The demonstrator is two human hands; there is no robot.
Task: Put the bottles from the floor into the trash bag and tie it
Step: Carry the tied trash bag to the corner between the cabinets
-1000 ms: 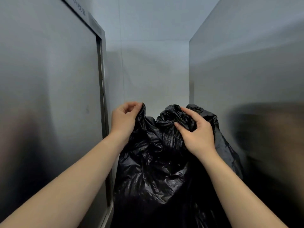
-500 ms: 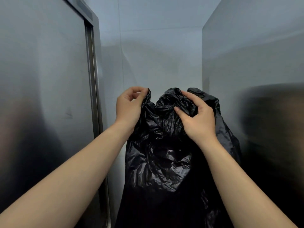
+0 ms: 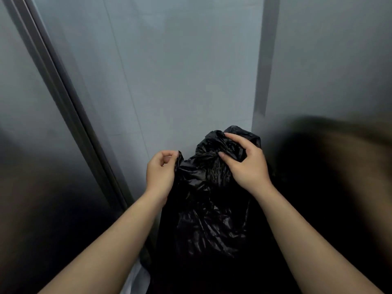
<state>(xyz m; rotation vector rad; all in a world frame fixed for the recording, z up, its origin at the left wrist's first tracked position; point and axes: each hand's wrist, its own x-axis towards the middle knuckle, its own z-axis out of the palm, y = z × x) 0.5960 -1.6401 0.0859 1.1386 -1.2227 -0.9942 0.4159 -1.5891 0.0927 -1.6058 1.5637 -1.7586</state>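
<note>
A black, shiny trash bag (image 3: 207,213) stands upright in front of me, its top gathered into crumpled folds. My left hand (image 3: 160,172) pinches the left edge of the bag's mouth between thumb and fingers. My right hand (image 3: 246,164) grips the bunched top on the right, thumb and fingers curled into the plastic. No bottles are visible; whatever is in the bag is hidden.
A grey metal panel (image 3: 31,145) with a raised frame strip (image 3: 70,107) runs close on the left. A pale wall (image 3: 180,71) stands behind the bag. Another grey metal surface (image 3: 328,71) closes the right side, with a dark blurred reflection (image 3: 331,170) low down.
The view has tilted and swung, so the bag and both hands sit lower in frame. Both hands keep their hold on the bag's top, and the gathered mouth looks tighter.
</note>
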